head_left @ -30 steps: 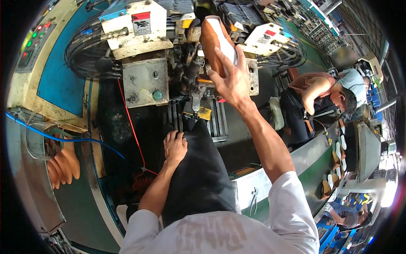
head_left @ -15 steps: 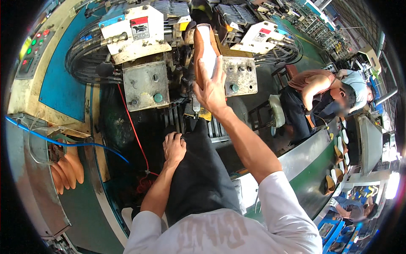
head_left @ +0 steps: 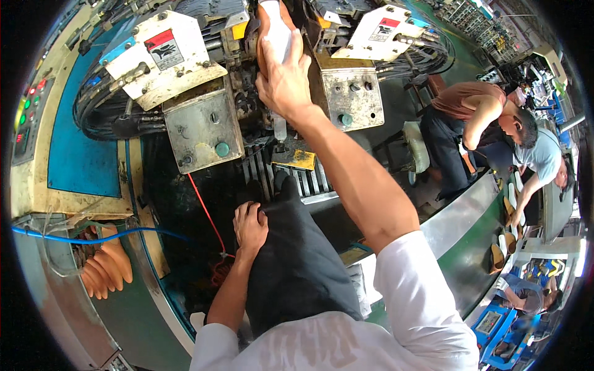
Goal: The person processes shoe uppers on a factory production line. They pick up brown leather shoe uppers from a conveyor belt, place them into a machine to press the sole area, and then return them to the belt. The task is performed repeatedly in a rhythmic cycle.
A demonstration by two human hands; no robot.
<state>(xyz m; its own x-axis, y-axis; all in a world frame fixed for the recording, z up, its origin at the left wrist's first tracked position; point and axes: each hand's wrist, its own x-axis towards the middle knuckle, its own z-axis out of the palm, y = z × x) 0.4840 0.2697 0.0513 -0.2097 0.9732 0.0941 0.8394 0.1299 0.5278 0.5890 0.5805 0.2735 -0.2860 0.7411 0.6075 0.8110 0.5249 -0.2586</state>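
A brown shoe upper (head_left: 265, 31) with a white insole facing up sits in the machine (head_left: 238, 62), between its two white side plates. My right hand (head_left: 286, 86) reaches forward and grips the heel end of the shoe, its fingers along both sides and over the white insole. The far tip of the shoe is cut off by the picture's top edge. Down on my dark trousers (head_left: 297, 253), my left hand (head_left: 250, 226) rests over the knee with its fingers apart and nothing in them.
Two grey boxes with green buttons (head_left: 221, 149) flank the machine. Black hoses (head_left: 93, 117) hang at its sides. Brown shoe lasts (head_left: 105, 269) stand at left by a blue hose (head_left: 142, 229). At right, co-workers (head_left: 470, 117) sit by a green conveyor (head_left: 461, 238) bearing shoes.
The view has shifted, so the machine and shoe sit higher in the picture. My right hand stays on the shoe; my left stays on my knee. A co-worker's arm now reaches toward the conveyor shoes.
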